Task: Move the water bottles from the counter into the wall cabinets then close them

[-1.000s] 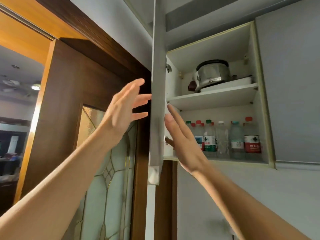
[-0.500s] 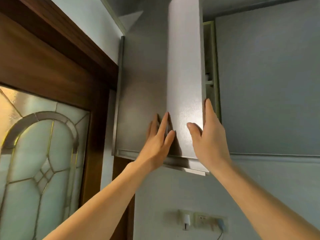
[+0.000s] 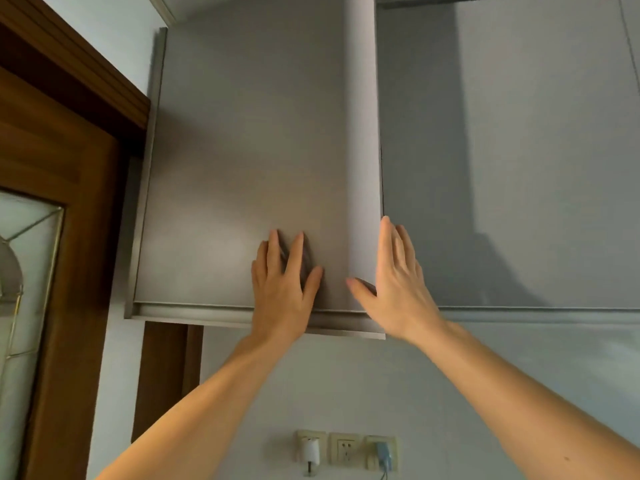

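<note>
The grey cabinet door (image 3: pixel 249 161) of the left wall cabinet fills the middle of the view and lies almost flush with the cabinet. My left hand (image 3: pixel 282 289) presses flat on its lower part with straight fingers. My right hand (image 3: pixel 394 282) lies flat against the door's right edge, thumb on the door face. The water bottles are hidden behind the door.
A second grey cabinet door (image 3: pixel 519 150) stands closed to the right. A brown wooden door frame (image 3: pixel 69 168) with a patterned glass pane is at the left. Wall sockets (image 3: pixel 346 448) with two plugs sit below the cabinet.
The door has swung from wide open to nearly closed, hiding the shelves and bottles. Both hands followed it in and now lie flat on it.
</note>
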### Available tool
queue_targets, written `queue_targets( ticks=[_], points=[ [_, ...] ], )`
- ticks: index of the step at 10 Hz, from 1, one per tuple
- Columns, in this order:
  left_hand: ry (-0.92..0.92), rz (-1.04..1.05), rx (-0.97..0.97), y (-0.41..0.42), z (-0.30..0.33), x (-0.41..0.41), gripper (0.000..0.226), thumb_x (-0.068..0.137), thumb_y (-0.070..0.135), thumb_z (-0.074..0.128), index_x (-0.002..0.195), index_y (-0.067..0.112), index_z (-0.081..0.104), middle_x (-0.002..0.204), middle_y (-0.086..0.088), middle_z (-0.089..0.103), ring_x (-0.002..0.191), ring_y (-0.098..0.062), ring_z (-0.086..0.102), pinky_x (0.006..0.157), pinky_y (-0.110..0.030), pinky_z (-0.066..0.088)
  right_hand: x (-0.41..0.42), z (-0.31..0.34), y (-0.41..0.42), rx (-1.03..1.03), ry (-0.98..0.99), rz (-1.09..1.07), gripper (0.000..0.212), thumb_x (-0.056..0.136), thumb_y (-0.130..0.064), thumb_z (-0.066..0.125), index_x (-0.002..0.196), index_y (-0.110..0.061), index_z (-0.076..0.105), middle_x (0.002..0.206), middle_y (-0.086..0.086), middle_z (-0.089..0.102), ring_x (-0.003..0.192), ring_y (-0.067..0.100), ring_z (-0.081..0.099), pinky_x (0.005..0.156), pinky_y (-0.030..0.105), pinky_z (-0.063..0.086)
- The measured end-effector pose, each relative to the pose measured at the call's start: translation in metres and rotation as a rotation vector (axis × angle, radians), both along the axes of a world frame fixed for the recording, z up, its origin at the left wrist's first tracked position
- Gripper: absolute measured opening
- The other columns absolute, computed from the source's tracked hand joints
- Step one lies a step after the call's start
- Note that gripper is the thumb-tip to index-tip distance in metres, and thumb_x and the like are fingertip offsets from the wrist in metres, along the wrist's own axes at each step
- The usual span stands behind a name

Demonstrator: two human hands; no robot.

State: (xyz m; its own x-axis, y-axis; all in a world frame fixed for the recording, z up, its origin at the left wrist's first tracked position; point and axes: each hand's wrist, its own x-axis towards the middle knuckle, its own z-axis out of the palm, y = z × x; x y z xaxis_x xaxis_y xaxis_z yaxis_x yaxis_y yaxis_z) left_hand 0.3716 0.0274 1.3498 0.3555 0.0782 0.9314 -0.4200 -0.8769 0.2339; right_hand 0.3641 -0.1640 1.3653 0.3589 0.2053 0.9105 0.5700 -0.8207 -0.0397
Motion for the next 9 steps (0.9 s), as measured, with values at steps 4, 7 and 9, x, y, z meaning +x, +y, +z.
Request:
queue_targets(
  ticks=[4,7,9],
  points=[
    [0.115,0.145,0.021,-0.02,-0.001,0.064,0.072,0.102,0.054,0.043,0.162,0.028,0.013,0.17,-0.013,-0.004,0.155,-0.034,-0.003,0.123,-0.053,0.008,0.082,0.0,-0.022,-0.194,0.042,-0.302,0.088,0.103,-0.052,0.038,0.159,-0.004,-0.01,0.168,0.007,-0.021,0.153,0.029,-0.023,0.125,0.053,-0.004],
    [0.089,0.122,-0.036,-0.025,0.001,0.074,0.071,0.099,0.05,0.056,0.16,0.028,0.027,0.169,-0.014,0.002,0.154,-0.037,0.001,0.123,-0.055,0.007,0.096,0.0,-0.026,-0.265,0.029,-0.406,0.089,0.102,-0.054,0.038,0.16,-0.005,-0.011,0.166,0.006,-0.027,0.153,0.029,-0.024,0.125,0.052,-0.006],
    [0.156,-0.206,-0.199,-0.011,0.024,0.045,0.053,0.098,0.038,0.063,0.142,0.009,0.056,0.157,-0.016,0.04,0.146,-0.03,0.033,0.119,-0.037,0.026,0.064,-0.008,-0.022,-0.166,0.181,-0.239,0.075,0.103,-0.038,0.051,0.16,-0.006,0.014,0.17,0.007,-0.003,0.157,0.025,-0.003,0.126,0.047,0.007]
  ],
)
